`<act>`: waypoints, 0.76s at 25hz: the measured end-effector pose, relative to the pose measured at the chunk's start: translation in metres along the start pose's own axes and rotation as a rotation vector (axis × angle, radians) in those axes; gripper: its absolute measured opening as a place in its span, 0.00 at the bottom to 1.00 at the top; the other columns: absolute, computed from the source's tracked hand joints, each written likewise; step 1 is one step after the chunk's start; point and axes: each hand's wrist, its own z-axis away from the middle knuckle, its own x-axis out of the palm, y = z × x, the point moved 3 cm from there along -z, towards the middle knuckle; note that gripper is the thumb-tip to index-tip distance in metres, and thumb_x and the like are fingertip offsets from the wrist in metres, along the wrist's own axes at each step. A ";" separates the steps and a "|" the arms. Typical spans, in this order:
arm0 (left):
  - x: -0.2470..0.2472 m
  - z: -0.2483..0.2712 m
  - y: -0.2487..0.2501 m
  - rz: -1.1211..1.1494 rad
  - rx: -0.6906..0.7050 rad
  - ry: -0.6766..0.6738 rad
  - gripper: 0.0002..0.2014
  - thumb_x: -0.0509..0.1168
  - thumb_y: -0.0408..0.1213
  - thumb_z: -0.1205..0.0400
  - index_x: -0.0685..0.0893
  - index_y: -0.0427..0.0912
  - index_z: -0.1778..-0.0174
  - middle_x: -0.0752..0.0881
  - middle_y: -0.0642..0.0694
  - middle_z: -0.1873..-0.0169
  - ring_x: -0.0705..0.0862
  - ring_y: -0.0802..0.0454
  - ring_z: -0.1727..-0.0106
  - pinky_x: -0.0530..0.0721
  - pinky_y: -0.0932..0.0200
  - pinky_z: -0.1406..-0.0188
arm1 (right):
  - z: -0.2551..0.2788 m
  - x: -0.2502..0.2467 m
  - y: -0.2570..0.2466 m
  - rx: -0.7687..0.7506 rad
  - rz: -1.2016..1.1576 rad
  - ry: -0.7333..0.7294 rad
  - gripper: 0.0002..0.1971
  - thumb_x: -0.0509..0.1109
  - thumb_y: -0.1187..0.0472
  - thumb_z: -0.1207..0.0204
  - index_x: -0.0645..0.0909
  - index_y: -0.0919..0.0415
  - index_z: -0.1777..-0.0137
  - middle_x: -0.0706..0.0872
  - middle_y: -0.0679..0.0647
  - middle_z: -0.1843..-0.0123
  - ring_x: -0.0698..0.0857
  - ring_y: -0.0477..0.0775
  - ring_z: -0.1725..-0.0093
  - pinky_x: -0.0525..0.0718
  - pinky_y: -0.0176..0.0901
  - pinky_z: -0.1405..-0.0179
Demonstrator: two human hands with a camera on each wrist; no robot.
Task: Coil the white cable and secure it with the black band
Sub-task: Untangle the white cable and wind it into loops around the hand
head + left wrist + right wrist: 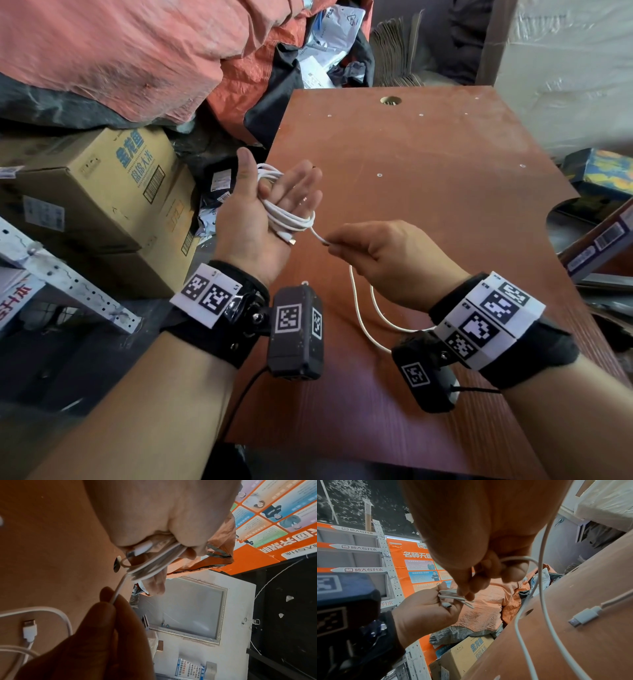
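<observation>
The white cable is wound in several loops around my left hand, which is held palm up over the table's left edge. Its long fingers are stretched out, and one finger curls over the coil. One plug sticks out at the heel of the palm. My right hand pinches the strand just right of the coil. From there the slack drops in a loop onto the table. The cable's other plug lies flat on the wood. No black band shows in any view.
The brown table has a round hole near its far edge. Cardboard boxes and an orange tarp crowd the left side. Printed boxes lie off the right edge.
</observation>
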 end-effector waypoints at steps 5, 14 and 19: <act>0.004 0.000 -0.009 -0.076 0.000 -0.037 0.24 0.54 0.55 0.12 0.67 0.42 0.70 0.86 0.29 0.38 0.88 0.38 0.39 0.85 0.43 0.37 | -0.001 -0.002 -0.003 -0.055 -0.085 0.070 0.09 0.70 0.48 0.20 0.88 0.51 0.50 0.84 0.45 0.64 0.81 0.49 0.64 0.80 0.48 0.62; 0.005 0.000 -0.021 -0.204 -0.091 -0.041 0.20 0.55 0.50 0.11 0.70 0.42 0.65 0.87 0.27 0.44 0.89 0.36 0.42 0.83 0.43 0.34 | 0.000 -0.004 -0.010 -0.029 -0.160 0.081 0.15 0.62 0.58 0.30 0.91 0.57 0.53 0.87 0.47 0.56 0.83 0.48 0.59 0.83 0.51 0.56; 0.008 0.004 -0.022 -0.368 -0.027 -0.063 0.22 0.54 0.46 0.09 0.73 0.39 0.67 0.87 0.33 0.60 0.88 0.40 0.61 0.86 0.47 0.59 | -0.002 -0.004 -0.010 -0.087 -0.181 0.130 0.12 0.64 0.62 0.26 0.90 0.59 0.51 0.85 0.38 0.54 0.85 0.38 0.53 0.84 0.43 0.53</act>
